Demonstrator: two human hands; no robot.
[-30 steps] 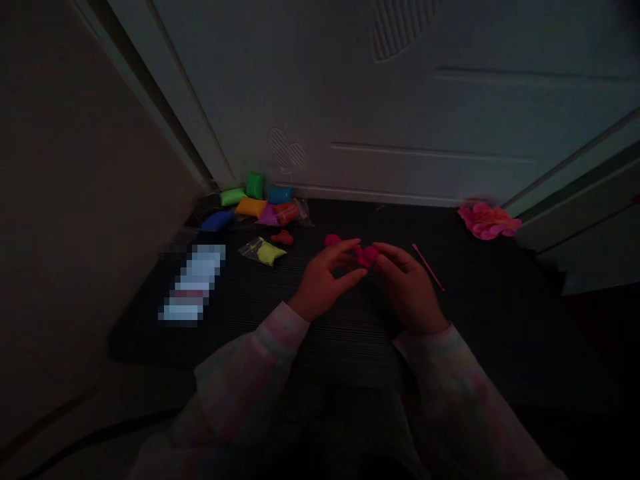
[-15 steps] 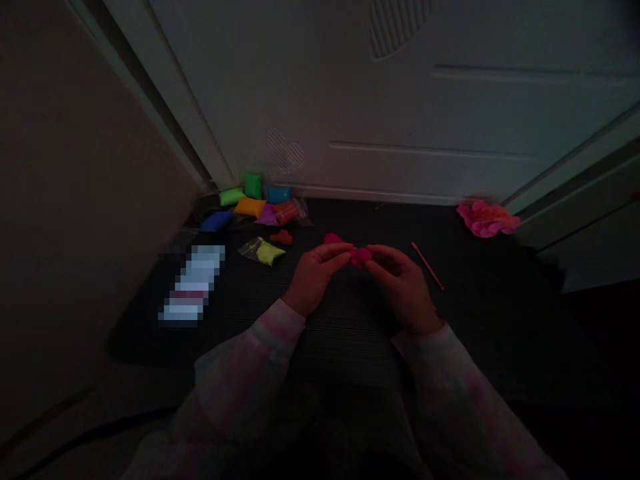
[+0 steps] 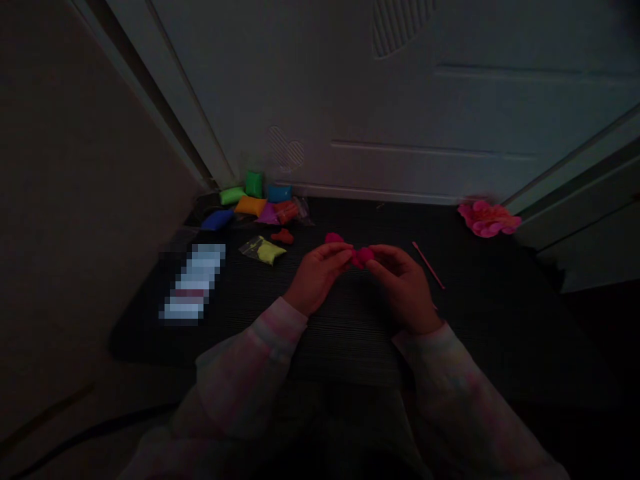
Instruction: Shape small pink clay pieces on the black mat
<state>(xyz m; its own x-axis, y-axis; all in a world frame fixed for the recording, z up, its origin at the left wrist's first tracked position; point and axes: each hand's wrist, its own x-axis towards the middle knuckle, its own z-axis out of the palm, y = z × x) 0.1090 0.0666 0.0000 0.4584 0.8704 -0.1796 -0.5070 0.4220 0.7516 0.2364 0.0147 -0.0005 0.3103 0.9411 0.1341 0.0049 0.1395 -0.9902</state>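
Left hand (image 3: 314,275) has closed its fingertips since a second ago, pinching the left edge of the pink piece (image 3: 364,257), held between both hands; right hand (image 3: 406,287), half-curled, pinches its right edge; shaping seems underway, the next press wanting gentle, even fingertips.

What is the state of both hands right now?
Left hand: closed, holding a pink clay piece.
Right hand: closed, holding the same pink clay piece.

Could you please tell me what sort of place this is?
Probably a dim room at home: a dark tabletop beside a pale panelled door bears coloured packets, seemingly modelling clay.
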